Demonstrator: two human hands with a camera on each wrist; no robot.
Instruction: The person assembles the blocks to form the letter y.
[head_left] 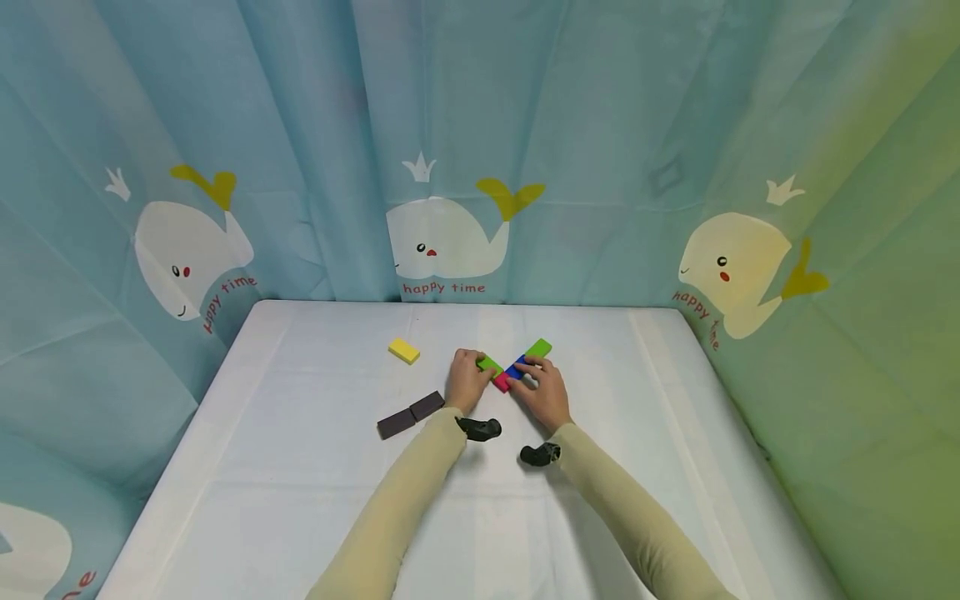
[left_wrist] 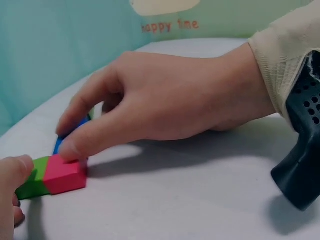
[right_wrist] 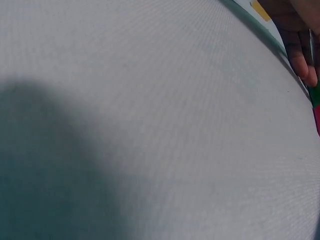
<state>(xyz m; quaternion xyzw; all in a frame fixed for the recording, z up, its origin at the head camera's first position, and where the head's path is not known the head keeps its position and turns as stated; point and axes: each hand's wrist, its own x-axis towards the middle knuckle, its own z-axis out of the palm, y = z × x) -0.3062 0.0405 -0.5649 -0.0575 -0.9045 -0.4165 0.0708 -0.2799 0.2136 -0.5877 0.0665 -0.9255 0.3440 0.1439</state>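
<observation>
Hands at frame centre: left hand pinches green block, right hand pinches blue block beside pink block; aligning step, next likely needs flush seating.

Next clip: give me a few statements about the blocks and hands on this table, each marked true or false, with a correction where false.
1. Both hands touch the cluster of coloured blocks. True: the left hand is at a green block and the right hand at the blue block.
2. The yellow block is held in the left hand. False: it lies alone on the table, left of the hands.
3. A pink block sits flush against a green one. True.
4. The two dark blocks are stacked one on the other. False: they lie end to end, flat on the table.
5. The cluster holds only one green block. False: a second green block lies at its far right end.
</observation>
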